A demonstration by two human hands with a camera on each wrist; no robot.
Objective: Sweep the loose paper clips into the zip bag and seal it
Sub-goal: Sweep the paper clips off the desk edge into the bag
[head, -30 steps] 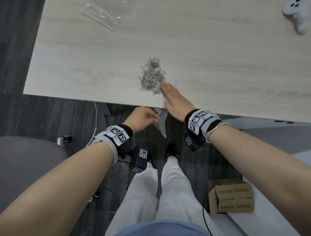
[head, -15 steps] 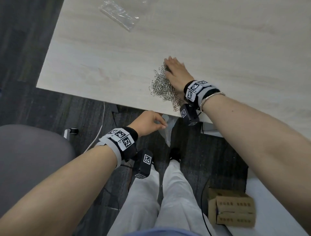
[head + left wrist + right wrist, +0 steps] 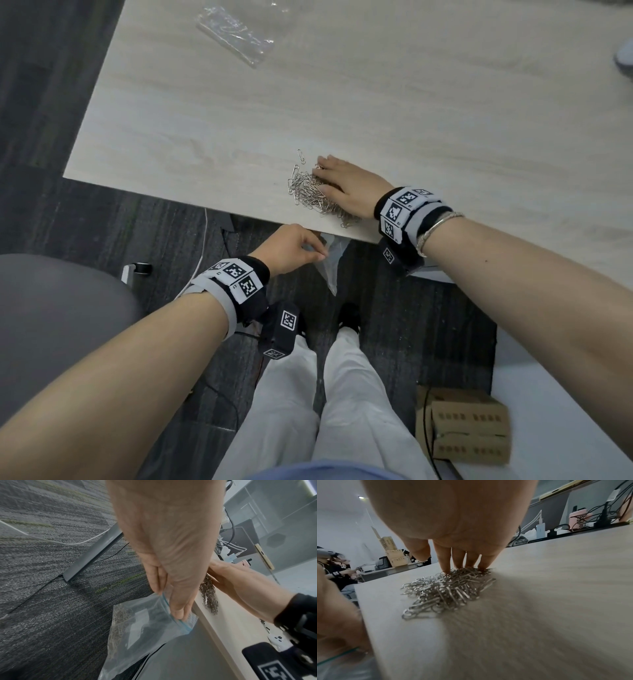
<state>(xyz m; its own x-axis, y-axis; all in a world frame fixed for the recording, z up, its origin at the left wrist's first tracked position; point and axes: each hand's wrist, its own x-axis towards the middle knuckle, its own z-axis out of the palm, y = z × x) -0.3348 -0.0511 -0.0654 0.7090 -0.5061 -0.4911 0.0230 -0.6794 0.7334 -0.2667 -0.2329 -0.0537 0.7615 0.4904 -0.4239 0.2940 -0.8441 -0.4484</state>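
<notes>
A heap of silver paper clips [image 3: 310, 192] [image 3: 443, 591] lies on the pale wooden table [image 3: 411, 102] close to its near edge. My right hand [image 3: 346, 186] lies flat over the heap's far side, straight fingertips [image 3: 458, 562] pressing down behind the clips. Below the table edge my left hand [image 3: 294, 248] pinches the blue zip rim of a clear zip bag [image 3: 330, 267] [image 3: 147, 627]. The bag hangs open-mouthed under the edge, with several clips inside along its left side. Two stray clips [image 3: 299, 161] lie just beyond the heap.
A second clear plastic bag [image 3: 236, 34] lies at the table's far left. A grey chair [image 3: 58, 325] stands at my left, a cardboard box [image 3: 466, 425] on the floor at the right. Cables run over the dark carpet [image 3: 51, 574].
My right hand went from the near side of the heap to behind it and now drags the clips toward the table edge. The left hand keeps the bag under the edge.
</notes>
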